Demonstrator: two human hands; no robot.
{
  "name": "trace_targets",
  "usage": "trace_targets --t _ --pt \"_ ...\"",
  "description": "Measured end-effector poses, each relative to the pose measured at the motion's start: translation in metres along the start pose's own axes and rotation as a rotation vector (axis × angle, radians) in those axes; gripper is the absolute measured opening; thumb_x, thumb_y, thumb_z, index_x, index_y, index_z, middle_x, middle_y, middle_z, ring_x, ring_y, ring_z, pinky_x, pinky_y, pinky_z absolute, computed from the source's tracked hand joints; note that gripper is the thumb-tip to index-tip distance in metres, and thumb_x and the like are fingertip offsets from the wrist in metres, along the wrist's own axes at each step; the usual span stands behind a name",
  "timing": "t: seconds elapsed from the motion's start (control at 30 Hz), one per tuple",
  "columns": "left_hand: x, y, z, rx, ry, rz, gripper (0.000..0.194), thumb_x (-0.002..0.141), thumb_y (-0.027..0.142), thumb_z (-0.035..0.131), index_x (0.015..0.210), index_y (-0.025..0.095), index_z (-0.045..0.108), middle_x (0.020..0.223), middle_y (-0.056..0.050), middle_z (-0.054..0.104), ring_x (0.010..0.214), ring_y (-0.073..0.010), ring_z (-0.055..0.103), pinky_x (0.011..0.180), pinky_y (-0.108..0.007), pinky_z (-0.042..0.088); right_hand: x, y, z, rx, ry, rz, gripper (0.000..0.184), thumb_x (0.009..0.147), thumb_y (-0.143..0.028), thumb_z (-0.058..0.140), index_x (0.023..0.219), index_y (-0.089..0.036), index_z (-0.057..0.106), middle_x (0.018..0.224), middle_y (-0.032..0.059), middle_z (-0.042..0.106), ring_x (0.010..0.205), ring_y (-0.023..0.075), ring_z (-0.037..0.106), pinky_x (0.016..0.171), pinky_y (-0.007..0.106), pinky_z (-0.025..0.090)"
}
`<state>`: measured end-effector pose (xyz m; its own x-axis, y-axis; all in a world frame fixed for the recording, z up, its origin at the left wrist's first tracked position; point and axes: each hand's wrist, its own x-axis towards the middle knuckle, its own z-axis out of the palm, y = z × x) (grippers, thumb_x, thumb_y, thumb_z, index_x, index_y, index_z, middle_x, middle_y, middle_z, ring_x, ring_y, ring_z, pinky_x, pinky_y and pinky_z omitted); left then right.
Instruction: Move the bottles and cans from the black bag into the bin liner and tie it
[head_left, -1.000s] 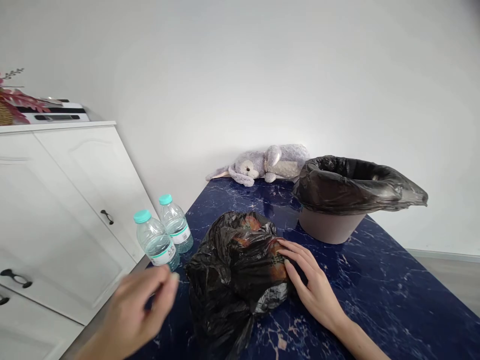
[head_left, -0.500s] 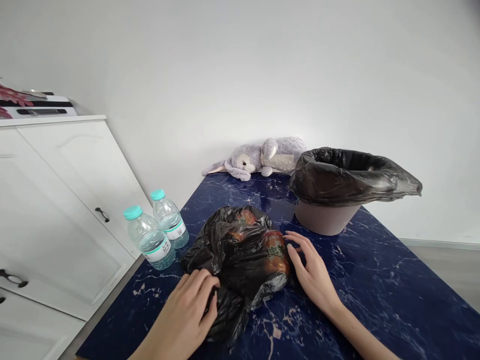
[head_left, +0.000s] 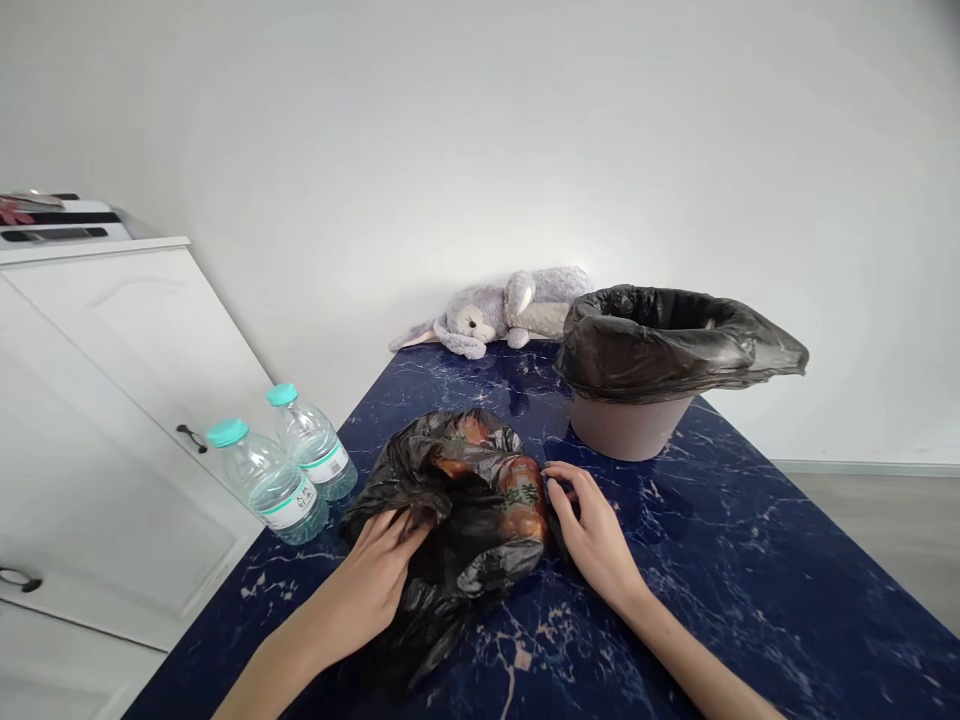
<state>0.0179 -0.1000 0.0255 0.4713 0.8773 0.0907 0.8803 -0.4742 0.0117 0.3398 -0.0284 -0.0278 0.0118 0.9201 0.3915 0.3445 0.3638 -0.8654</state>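
Note:
A crumpled black plastic bag [head_left: 450, 560] lies on the table in front of me. Through its thin film and folds show orange-brown packages [head_left: 523, 500] with dark printed characters. My left hand [head_left: 379, 570] is at the bag's left side, its fingertips tucked under a fold of the film and partly hidden. At the bag's right edge, my right hand [head_left: 589, 525] has curled fingers and thumb on the plastic, beside the printed package.
Two clear water bottles with turquoise caps, a nearer one [head_left: 274, 490] and a farther one [head_left: 315, 440], stand left. A bin [head_left: 630, 425] with a black liner stands right. A plush rabbit [head_left: 487, 310] lies against the wall. White cabinets [head_left: 112, 400] flank the blue marble-patterned table [head_left: 720, 560].
My left hand has slid its fingers from on top of the bag to under a fold, lifting the film there. My right hand stays at the bag's right edge. The view has shifted slightly.

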Motion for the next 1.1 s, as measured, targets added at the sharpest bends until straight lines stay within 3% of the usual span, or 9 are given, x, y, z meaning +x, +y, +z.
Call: trace_targets --t 0.13,0.23,0.37,0.5,0.6,0.7,0.83,0.97,1.1 --pt "0.030 0.005 0.012 0.020 0.072 -0.119 0.065 0.100 0.009 0.041 0.163 0.024 0.045 0.151 -0.020 0.059 0.147 -0.0406 0.051 0.113 -0.060 0.051 0.001 0.002 0.002 0.014 -0.002 -0.014 0.036 0.109 -0.050 0.043 0.121 -0.024 0.065 0.135 0.0133 0.066 0.126 0.0291 0.062 0.105 0.049 0.055" --pt "0.046 0.020 0.008 -0.021 0.291 -0.210 0.058 0.107 0.027 0.046 0.164 0.025 0.038 0.157 -0.021 0.049 0.151 -0.0421 0.045 0.114 -0.060 0.049 0.001 0.002 0.002 0.021 -0.010 -0.018 0.034 0.110 -0.048 0.044 0.122 -0.024 0.064 0.134 0.0128 0.066 0.126 0.0289 0.062 0.107 0.050 0.054" --pt "0.052 0.048 -0.013 -0.170 0.580 -0.290 0.033 0.104 0.044 0.058 0.127 0.022 0.052 0.132 -0.016 0.059 0.126 -0.0320 0.062 0.103 -0.046 0.055 0.001 0.000 0.003 0.027 -0.029 -0.024 0.031 0.110 -0.046 0.045 0.123 -0.025 0.063 0.133 0.0121 0.065 0.126 0.0285 0.062 0.110 0.051 0.052" --pt "0.045 0.067 -0.030 -0.350 0.457 -0.417 0.032 0.107 0.047 0.046 0.086 0.024 0.051 0.080 -0.002 0.063 0.072 -0.0220 0.064 0.068 -0.033 0.053 0.000 0.000 0.003 0.031 -0.053 -0.033 0.029 0.109 -0.045 0.046 0.123 -0.025 0.061 0.131 0.0116 0.065 0.125 0.0281 0.062 0.110 0.050 0.053" --pt "0.036 0.073 -0.032 -0.428 0.334 -0.399 0.049 0.112 0.039 0.030 0.076 0.024 0.059 0.072 -0.004 0.067 0.075 -0.0247 0.069 0.078 -0.039 0.057 0.000 -0.002 0.003 0.029 -0.072 -0.034 0.028 0.109 -0.044 0.046 0.123 -0.025 0.060 0.130 0.0123 0.064 0.124 0.0286 0.062 0.109 0.051 0.053" --pt "0.029 0.076 -0.025 -0.339 0.338 -0.260 0.044 0.112 0.034 0.033 0.105 0.024 0.076 0.110 -0.010 0.076 0.125 -0.0335 0.065 0.114 -0.056 0.047 -0.001 -0.004 0.003 0.022 -0.094 -0.030 0.027 0.110 -0.043 0.045 0.125 -0.025 0.059 0.130 0.0126 0.064 0.124 0.0293 0.062 0.107 0.051 0.053" --pt "0.025 0.077 -0.013 -0.213 0.255 -0.190 0.053 0.107 0.028 0.048 0.160 0.034 0.048 0.163 -0.011 0.051 0.154 -0.0405 0.040 0.123 -0.068 0.036 -0.002 -0.008 0.001 0.007 -0.136 -0.035 0.025 0.110 -0.039 0.045 0.125 -0.026 0.058 0.129 0.0122 0.064 0.122 0.0291 0.064 0.104 0.049 0.055" --pt "0.029 0.082 -0.007 -0.238 0.273 -0.188 0.073 0.106 0.024 0.050 0.172 0.035 0.019 0.171 -0.015 0.036 0.159 -0.0414 0.032 0.122 -0.064 0.042 -0.002 -0.016 -0.002 0.010 -0.242 -0.094 0.023 0.110 -0.036 0.046 0.119 -0.025 0.063 0.119 0.0094 0.069 0.109 0.0261 0.069 0.095 0.044 0.058" --pt "0.036 0.084 -0.002 -0.274 0.280 -0.161 0.078 0.107 0.034 0.055 0.172 0.031 0.011 0.170 -0.019 0.031 0.162 -0.0415 0.025 0.123 -0.062 0.043 -0.005 -0.026 -0.005 0.025 -0.406 -0.202 0.023 0.106 -0.027 0.052 0.123 -0.028 0.068 0.123 0.0065 0.071 0.112 0.0244 0.069 0.099 0.041 0.057"
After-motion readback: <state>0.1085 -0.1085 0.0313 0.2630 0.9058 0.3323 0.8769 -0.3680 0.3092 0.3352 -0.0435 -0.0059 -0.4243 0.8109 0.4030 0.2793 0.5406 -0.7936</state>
